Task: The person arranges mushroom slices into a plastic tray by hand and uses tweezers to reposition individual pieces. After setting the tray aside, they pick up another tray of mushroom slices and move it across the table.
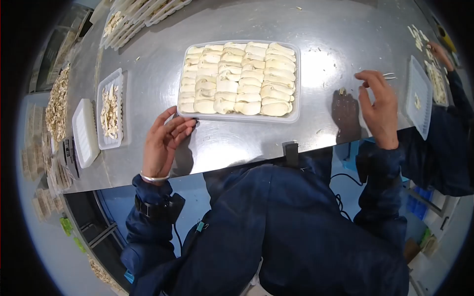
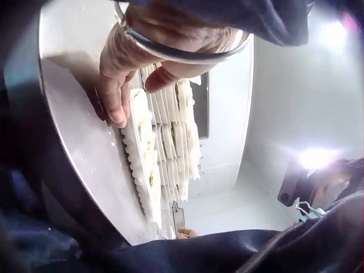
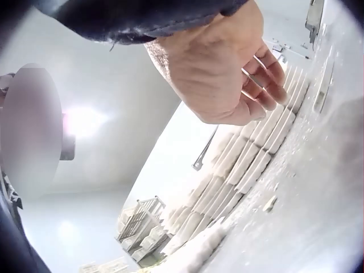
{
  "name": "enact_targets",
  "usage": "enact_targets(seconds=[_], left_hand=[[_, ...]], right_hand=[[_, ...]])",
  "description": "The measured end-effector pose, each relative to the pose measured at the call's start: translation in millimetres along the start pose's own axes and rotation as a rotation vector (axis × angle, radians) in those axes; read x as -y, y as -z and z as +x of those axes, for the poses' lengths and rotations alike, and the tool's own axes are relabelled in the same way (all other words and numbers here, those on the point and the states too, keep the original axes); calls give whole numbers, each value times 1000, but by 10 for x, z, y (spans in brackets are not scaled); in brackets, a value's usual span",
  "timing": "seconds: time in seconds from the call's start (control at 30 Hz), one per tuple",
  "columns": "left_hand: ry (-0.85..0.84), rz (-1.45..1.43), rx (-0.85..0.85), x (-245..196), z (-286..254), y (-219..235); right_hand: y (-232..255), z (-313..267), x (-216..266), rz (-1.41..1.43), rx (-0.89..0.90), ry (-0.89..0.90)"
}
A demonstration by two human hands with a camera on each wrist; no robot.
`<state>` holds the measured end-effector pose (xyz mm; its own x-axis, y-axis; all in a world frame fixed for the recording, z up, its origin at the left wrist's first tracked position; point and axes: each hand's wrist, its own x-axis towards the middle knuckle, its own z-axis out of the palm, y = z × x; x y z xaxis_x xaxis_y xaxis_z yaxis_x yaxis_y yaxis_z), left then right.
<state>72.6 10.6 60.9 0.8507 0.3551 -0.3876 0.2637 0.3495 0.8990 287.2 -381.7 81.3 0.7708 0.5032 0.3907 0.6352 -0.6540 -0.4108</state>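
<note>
A clear plastic tray filled with several rows of pale, overlapping slices lies on the steel table. The left hand touches the tray's front left corner with its fingertips; in the left wrist view that hand is at the end of the tray. To the right of the tray, the right hand hovers over the table, fingers loosely bent and holding nothing. In the right wrist view, the right hand is likewise empty. Tweezers lie just beyond it.
Left on the table are a tray of small pieces, a white tray and a slice pile. Stacked trays stand at the back left. Another person's hand and a tilted tray are at right.
</note>
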Motion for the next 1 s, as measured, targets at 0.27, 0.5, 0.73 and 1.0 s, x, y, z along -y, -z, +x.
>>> enact_targets(seconds=[0.27, 0.5, 0.73, 1.0], left_hand=[[-54, -1, 24, -128, 342, -111], [-91, -52, 65, -143, 544, -146], [-321, 329, -116, -47, 133, -39], [-686, 822, -526, 472, -489, 230]], right_hand=[[-170, -113, 414, 106, 44, -78], [231, -101, -472, -315, -81, -152], [255, -38, -1023, -434, 91, 5], [301, 41, -1050, -307, 95, -144]])
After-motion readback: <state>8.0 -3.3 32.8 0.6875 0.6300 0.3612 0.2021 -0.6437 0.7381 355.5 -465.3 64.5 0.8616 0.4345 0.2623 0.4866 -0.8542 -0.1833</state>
